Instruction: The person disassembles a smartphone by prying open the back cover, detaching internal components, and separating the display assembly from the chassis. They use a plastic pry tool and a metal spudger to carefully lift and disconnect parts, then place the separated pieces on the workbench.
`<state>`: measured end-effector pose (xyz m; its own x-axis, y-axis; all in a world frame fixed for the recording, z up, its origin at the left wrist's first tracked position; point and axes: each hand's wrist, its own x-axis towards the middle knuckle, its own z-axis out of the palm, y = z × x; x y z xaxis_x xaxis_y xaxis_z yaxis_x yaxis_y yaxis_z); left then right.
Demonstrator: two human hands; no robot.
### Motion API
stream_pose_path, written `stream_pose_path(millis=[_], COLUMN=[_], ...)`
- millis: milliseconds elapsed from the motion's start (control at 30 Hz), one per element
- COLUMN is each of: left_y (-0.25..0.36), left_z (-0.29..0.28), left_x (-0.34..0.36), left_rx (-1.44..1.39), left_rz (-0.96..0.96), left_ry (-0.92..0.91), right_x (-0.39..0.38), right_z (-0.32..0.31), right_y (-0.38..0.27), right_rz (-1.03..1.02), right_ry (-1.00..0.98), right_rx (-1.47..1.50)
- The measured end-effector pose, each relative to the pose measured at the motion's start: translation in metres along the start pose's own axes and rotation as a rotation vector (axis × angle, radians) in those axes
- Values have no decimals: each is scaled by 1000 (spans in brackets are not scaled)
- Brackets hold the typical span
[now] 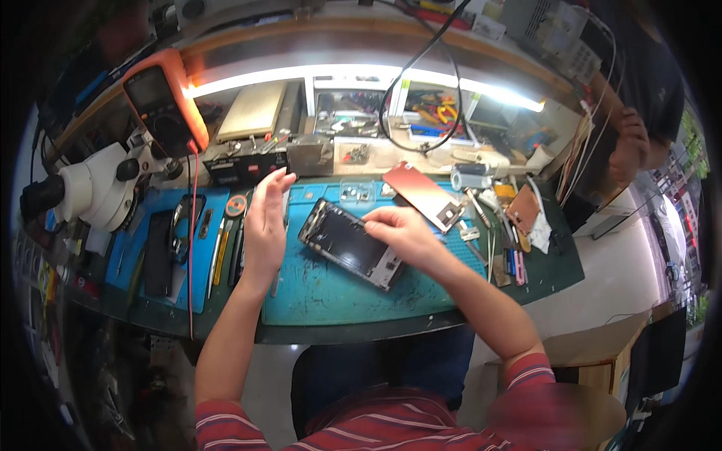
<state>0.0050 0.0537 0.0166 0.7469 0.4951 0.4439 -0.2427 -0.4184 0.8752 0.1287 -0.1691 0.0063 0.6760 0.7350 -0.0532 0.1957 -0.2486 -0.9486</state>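
An opened phone housing (347, 239), black inside with a pale metal rim, lies slantwise over the teal work mat (316, 304). My right hand (402, 231) grips its far right edge between thumb and curled fingers. To the left of the housing, my left hand (267, 214) is raised with straight fingers and holds nothing. A copper-coloured phone back panel (417, 190) lies beyond my right hand. Behind the housing is a small clear parts box (357, 191). A round orange-rimmed spool (236, 205) sits beside my left hand.
At the left are a white microscope (96, 186), an orange multimeter (167, 105) and a dark phone (159, 252). Tweezers and pens (219, 252) lie near my left forearm. Several hand tools (517, 263) are on the right. A black cable (385, 105) loops overhead. Another person (632, 143) stands at right.
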Motion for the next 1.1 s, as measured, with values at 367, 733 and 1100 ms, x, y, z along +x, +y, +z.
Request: stream_pose_path(millis=[367,733,1100], left_y=[8,25,70], left_z=[4,31,108], left_x=[-9,-31,-77], left_rx=[154,36,254], left_rz=[70,-9,169], left_ry=[-55,-496,-642], right_x=[-28,-29,-35], right_z=[-18,-72,-72], right_y=[-27,-32,-39], right_rz=[108,122,85], right_ry=[-272,61,98], right_rx=[-294,418,349])
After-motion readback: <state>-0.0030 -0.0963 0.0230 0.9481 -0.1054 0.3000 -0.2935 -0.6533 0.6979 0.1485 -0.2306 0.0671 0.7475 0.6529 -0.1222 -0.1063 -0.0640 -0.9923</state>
